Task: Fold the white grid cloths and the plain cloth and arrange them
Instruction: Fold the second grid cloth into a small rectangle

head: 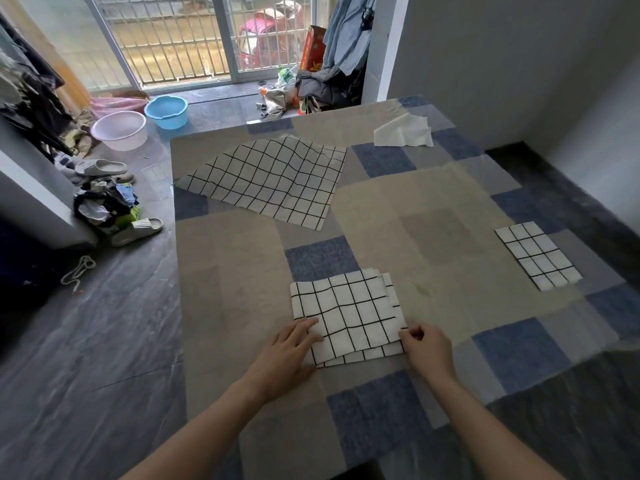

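A half-folded white grid cloth (346,310) lies in front of me on the patchwork rug (433,209). My left hand (294,351) rests flat on its near left corner, fingers spread. My right hand (424,348) pinches its near right corner. A larger grid cloth (273,178) lies spread out and wrinkled at the far left of the rug. A small folded grid cloth (538,254) sits at the right. The plain white cloth (403,131) lies crumpled near the far right corner.
The rug lies on a dark floor (86,358). Left of it are slippers (136,230), a heap of clothes (104,202) and two basins (119,129). Clutter stands by the barred window. A grey wall (519,64) runs along the right.
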A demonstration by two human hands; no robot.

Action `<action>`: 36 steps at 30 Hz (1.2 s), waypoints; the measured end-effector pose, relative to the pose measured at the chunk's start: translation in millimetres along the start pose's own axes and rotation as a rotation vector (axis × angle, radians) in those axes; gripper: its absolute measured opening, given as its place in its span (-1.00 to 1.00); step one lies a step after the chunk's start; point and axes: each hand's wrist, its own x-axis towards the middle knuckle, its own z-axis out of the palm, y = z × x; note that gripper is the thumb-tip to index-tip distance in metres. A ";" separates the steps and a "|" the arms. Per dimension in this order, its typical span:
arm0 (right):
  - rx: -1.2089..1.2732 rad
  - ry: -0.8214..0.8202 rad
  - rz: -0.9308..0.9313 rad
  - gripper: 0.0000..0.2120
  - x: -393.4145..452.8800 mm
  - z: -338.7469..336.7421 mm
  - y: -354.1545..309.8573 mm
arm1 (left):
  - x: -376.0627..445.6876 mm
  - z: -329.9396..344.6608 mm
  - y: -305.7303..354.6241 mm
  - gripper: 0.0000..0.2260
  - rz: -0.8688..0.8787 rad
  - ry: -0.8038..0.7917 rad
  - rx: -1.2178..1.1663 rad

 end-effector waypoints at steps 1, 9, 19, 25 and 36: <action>-0.013 -0.001 -0.001 -0.80 -1.3 -1.5 2.1 | -0.4 -0.4 1.0 -0.54 -0.010 0.004 0.013; -0.112 0.031 -0.020 -0.78 -13.1 -10.7 18.6 | -3.7 -2.8 1.8 -0.50 -0.015 -0.082 0.049; -0.203 0.037 -0.040 -0.78 -7.0 -14.4 17.5 | 9.1 -14.6 7.4 -0.65 -0.046 -0.051 0.088; -0.294 0.091 -0.248 -0.91 -14.4 -9.0 -12.1 | 39.0 -31.6 -1.3 -0.32 -0.107 -0.309 0.054; -0.396 -0.147 -0.714 -0.48 -11.0 97.8 -91.4 | 62.6 -41.4 -24.8 0.13 -0.103 -0.512 0.171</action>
